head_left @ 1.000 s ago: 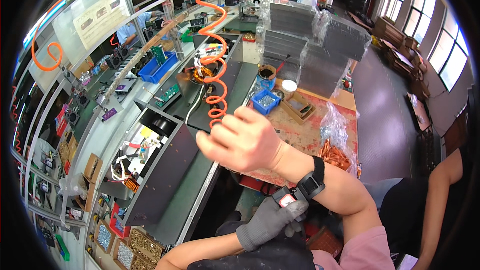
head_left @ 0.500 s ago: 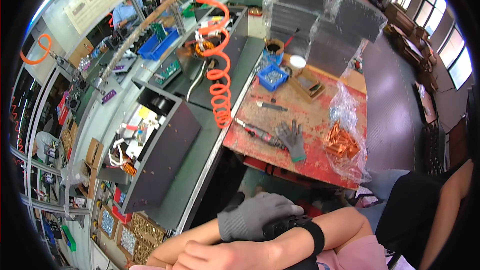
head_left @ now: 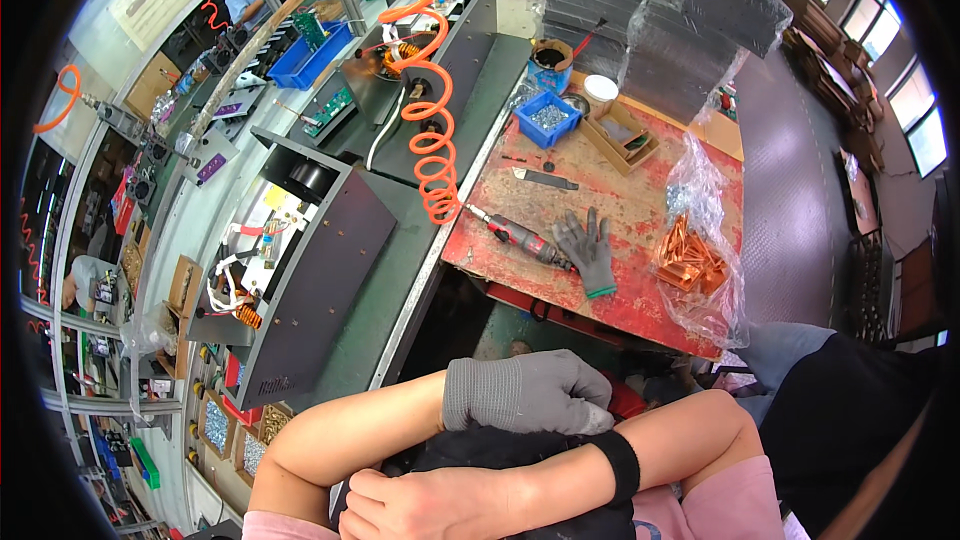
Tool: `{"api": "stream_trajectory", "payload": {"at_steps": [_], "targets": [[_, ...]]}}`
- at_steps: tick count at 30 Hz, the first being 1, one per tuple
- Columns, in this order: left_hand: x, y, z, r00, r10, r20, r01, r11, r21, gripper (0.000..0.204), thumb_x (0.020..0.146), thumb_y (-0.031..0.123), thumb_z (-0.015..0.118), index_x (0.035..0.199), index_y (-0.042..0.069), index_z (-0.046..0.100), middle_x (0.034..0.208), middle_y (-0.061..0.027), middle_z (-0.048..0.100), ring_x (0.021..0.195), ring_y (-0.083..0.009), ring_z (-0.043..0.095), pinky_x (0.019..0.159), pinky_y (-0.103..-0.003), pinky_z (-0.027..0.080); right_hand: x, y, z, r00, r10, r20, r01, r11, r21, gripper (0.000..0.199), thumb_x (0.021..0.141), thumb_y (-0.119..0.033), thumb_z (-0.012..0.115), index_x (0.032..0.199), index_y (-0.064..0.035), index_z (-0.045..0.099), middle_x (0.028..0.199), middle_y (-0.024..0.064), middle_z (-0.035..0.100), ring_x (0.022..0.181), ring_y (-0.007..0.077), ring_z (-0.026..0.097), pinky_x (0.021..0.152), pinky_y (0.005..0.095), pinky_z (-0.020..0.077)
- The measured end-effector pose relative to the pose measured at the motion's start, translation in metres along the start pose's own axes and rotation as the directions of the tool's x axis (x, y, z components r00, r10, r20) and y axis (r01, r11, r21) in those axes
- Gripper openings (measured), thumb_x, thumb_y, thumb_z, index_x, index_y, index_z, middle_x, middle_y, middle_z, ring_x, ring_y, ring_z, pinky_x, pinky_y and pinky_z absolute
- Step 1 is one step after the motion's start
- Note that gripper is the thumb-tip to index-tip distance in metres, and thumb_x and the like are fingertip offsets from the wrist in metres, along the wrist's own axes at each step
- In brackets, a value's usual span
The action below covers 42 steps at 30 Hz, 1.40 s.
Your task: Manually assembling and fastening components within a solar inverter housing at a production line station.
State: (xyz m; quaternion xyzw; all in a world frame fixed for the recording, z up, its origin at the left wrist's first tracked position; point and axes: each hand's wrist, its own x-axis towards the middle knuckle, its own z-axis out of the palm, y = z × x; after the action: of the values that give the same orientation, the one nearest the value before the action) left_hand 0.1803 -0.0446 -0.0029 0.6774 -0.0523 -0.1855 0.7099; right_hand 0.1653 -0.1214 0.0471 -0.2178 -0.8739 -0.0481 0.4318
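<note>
On the near side of the red table, gloved left hand half-curled, black wristband beside it, bare right hand loosely bent, whether either grips anything impossible to tell

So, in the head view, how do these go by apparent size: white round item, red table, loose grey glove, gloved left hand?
1. Red table, clearly largest
2. Gloved left hand, though it seems nearer the camera
3. Loose grey glove
4. White round item
</note>
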Motion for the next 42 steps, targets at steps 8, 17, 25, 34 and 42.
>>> {"api": "stream_trajectory", "payload": {"at_steps": [8,17,25,34,42], "targets": [[0.026,-0.024,-0.011,0.964,-0.169,-0.205,0.188,0.979,0.074,0.029,0.088,0.026,0.062,0.074,0.0,0.059,0.063,-0.0032,0.051,0.063,-0.0104,0.047,0.058,-0.029,0.04,-0.015,0.0,0.017,0.993,0.104,-0.052,-0.092,0.977,0.192,0.023,0.069,-0.018,0.057,0.083,-0.0002,0.057,0.066,0.0037,0.052,0.061,0.0178,0.052,0.062,0.0302,0.0405],[0.018,0.013,-0.026,0.929,-0.146,-0.341,0.213,0.962,0.169,0.027,0.081,0.028,0.066,0.076,0.002,0.061,0.066,-0.0084,0.057,0.065,-0.0184,0.056,0.062,-0.034,0.045,-0.023,0.014,0.009,0.964,0.209,-0.165,-0.147,0.935,0.323,0.018,0.069,-0.016,0.057,0.079,-0.0015,0.055,0.064,0.0039,0.049,0.061,0.0178,0.052,0.059,0.0303,0.0394],[0.017,0.033,-0.012,0.939,0.211,-0.272,-0.089,0.913,0.398,0.02,0.077,0.022,0.068,0.073,0.005,0.057,0.068,-0.0071,0.056,0.063,-0.0232,0.056,0.056,-0.034,0.044,-0.021,0.017,0.006,0.943,0.304,-0.136,-0.181,0.81,0.558,0.013,0.07,-0.008,0.062,0.08,-0.0029,0.054,0.063,0.0047,0.046,0.06,0.0207,0.051,0.058,0.0314,0.0395],[-0.015,-0.015,-0.04,0.864,0.134,-0.485,-0.045,0.981,0.19,0.028,0.09,0.028,0.06,0.102,0.003,0.063,0.093,-0.0079,0.066,0.085,-0.0188,0.062,0.074,-0.031,0.049,-0.007,0.057,-0.012,0.89,0.455,-0.017,-0.257,0.533,0.806,0.021,0.074,0.003,0.068,0.095,0.0013,0.067,0.07,0.01,0.063,0.059,0.0236,0.06,0.058,0.0344,0.0482],[-0.136,-0.095,0.039,-0.1,-0.016,-0.995,0.026,0.999,-0.018,0.036,0.087,0.032,0.056,0.105,0.002,0.064,0.103,-0.0114,0.066,0.097,-0.0222,0.061,0.088,-0.036,0.047,0.002,0.077,0.038,0.72,0.37,0.587,-0.68,0.211,0.702,0.012,0.093,-0.008,0.048,0.092,0.0019,0.056,0.066,0.0077,0.056,0.052,0.0114,0.052,0.048,0.0217,0.0381]]}}
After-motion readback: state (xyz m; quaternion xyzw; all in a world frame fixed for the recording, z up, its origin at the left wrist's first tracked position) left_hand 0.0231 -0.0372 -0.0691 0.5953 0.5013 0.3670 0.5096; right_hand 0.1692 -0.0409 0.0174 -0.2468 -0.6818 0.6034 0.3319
